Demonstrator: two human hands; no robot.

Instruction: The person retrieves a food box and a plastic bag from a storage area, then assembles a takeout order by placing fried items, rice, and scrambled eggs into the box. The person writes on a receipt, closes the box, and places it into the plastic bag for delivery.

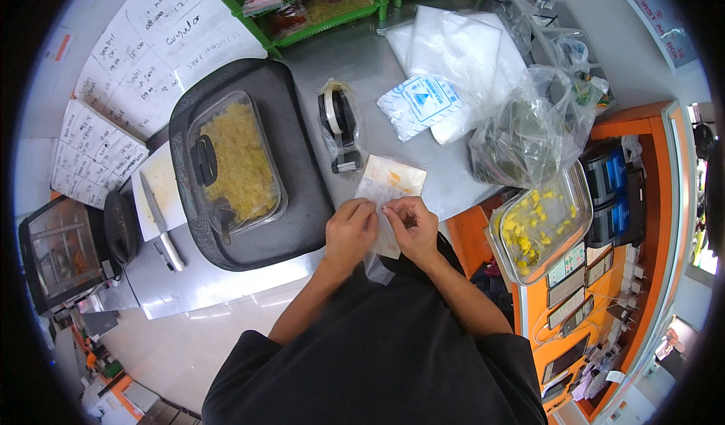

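At the counter's front edge, my left hand (352,232) and my right hand (411,228) are close together, fingers pinched. Between them is a thin, pale, see-through plastic packet (387,238), which both hands grip near its middle. A whitish flat sheet (393,177) with orange marks lies on the counter just beyond my fingers; I cannot tell whether it is part of the packet. Farther off stands a tape dispenser (340,123) covered in clear plastic. To the left, a clear container (240,160) of yellow shredded food sits on a black tray (302,191), with black-handled tongs on it.
A knife (160,217) rests over a white cutting board (155,179). Green racks (325,24) stand at the back. White plastic bags (468,51), a blue-and-white packet (423,104) and a bulging clear bag (529,130) lie right. Nearer is a glass dish (563,236) with yellow pieces.
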